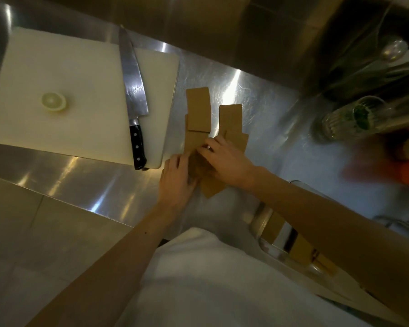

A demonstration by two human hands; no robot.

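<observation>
Several brown cardboard sleeves (198, 109) lie flat in an overlapping spread on the steel counter (265, 95). My left hand (176, 179) and my right hand (223, 159) meet over the near end of the spread. Both grip one brown sleeve (211, 187) between them, its corner sticking out below the hands. A second column of sleeves (230, 118) lies to the right of the first, partly under my right fingers.
A white cutting board (64, 74) at the left carries a chef's knife (134, 90) with a black handle and a cut lemon piece (53, 101). A glass (345, 119) stands at the right. A container with more brown sleeves (273, 226) sits under my right forearm.
</observation>
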